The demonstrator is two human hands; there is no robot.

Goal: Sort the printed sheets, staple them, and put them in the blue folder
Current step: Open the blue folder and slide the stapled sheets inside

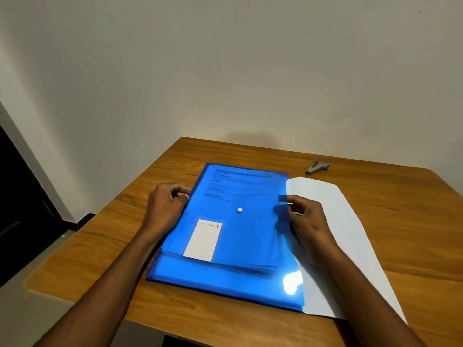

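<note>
Two forearms reach in from the near edge of the wooden table (413, 221), one down each side of the blue folder (238, 279), which lies flat in the middle of the tabletop. Left hand (165, 206) sits against the folder's left edge, fingers curled in and thumb tucked close; whether they actually pinch the plastic, I cannot tell. Right hand (304, 216) is over at the folder's right side, fingers curled and pinching the edge of the translucent blue flap (283, 199), part of the hand showing dark through the plastic. Printed sheets (235, 184) are inside the folder, lines of text reading through the cover toward its far end, the stack's lower edge visible short of the folder's near end. A white snap button (240, 209) sits at the folder's centre, and a white label card (203, 240) lies just nearer than it. White paper (350, 234) spreads out from under the folder's right edge, beneath the right forearm. Beyond the folder's far right corner, well apart from it, rests a small stapler (317, 167) with a purple end.
</note>
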